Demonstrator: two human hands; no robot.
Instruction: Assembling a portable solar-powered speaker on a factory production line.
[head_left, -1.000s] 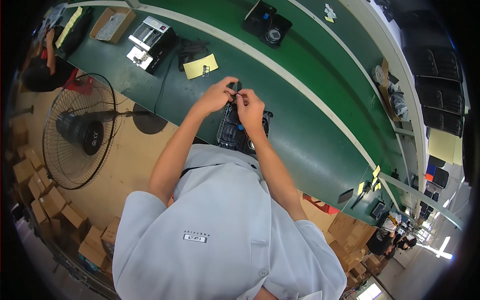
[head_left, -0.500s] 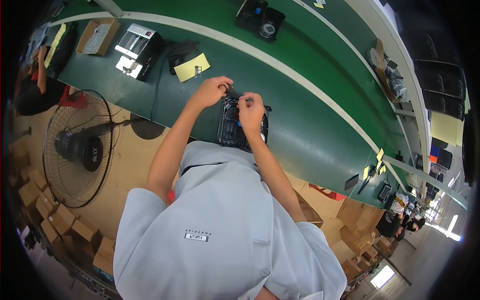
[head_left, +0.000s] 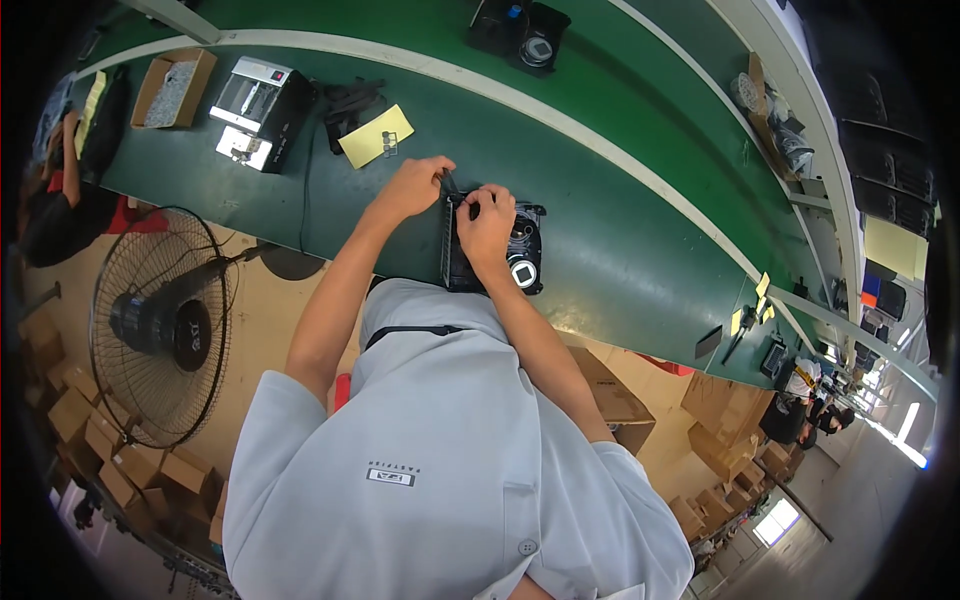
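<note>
A black device housing (head_left: 530,225) lies open on the green workbench right in front of me, with a round white-and-silver part (head_left: 523,273) at its near right. Over its far left corner, my left hand (head_left: 410,190) is closed in a pinch on a thin dark strip (head_left: 450,183). My right hand (head_left: 486,230) reaches across the left half of the housing, fingers pressed together at the strip's lower end. Whatever its fingertips hold is hidden. The hand also covers part of the housing's inside.
Left on the bench are a yellow sheet (head_left: 376,136) with small grey pieces, black straps (head_left: 350,105), a black-and-silver machine (head_left: 258,110) and a cardboard box (head_left: 205,75) of clear parts. Another black device (head_left: 520,35) sits farther back. A fan (head_left: 160,325) stands at left, near a co-worker (head_left: 60,215).
My right hand has shifted left and turned over the housing, uncovering its right side and round part. My left hand stays near the far left corner, still pinching.
</note>
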